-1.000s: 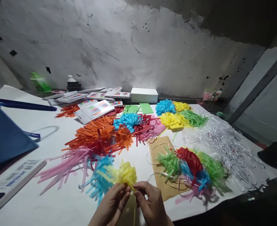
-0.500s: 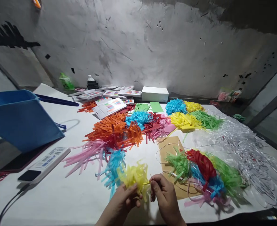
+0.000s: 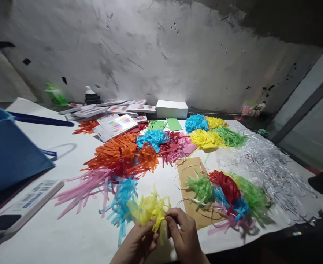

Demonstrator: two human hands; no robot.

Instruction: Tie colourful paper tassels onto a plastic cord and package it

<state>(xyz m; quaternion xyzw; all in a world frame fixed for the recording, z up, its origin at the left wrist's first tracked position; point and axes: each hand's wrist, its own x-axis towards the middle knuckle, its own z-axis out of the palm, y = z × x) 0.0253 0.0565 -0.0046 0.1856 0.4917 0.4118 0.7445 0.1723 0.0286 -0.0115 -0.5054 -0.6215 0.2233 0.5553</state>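
Note:
A yellow tissue-paper tassel (image 3: 147, 208) is gripped low down by my left hand (image 3: 141, 238), its fingers curled round it and its strips fanning upward. My right hand (image 3: 182, 231) pinches a thin string at the tassel's right edge, thumb against forefinger. Just left of the yellow tassel lies a blue tassel (image 3: 124, 194) with loose strips. To the right, a bunch of strung tassels holds green (image 3: 201, 187), red (image 3: 226, 185) and blue ones, with pale cord looping among them. Part of this bunch rests on a brown cardboard piece (image 3: 189, 176).
Orange tassels (image 3: 114, 148) and other coloured paper piles spread across the middle. Flat printed packs (image 3: 116, 126) and a white box (image 3: 171, 109) stand by the wall. Tangled white cord (image 3: 271, 176) covers the right side. A blue bin (image 3: 13, 154) and a white device (image 3: 26, 205) are left.
The view has turned a little to the right, so things appear shifted left. My right fingers have come closer against the yellow tassel, and my left hand still holds it.

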